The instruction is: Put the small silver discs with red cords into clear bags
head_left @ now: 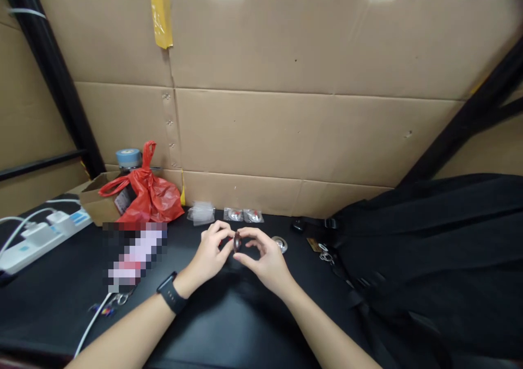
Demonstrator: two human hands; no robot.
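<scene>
Dark round disc (237, 242) is pinched on edge by the fingertips of the left hand (211, 250) and right hand (266, 259), over the table (229, 325). If its narrow rim were let slip, it could be dropped against the silver round piece (281, 243) at right.

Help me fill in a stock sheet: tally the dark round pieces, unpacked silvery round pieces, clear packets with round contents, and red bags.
Dark round piece: 1
Unpacked silvery round piece: 1
Clear packets with round contents: 2
Red bag: 1
Total: 5
Left out: overlapping clear stack, not countable.
</scene>
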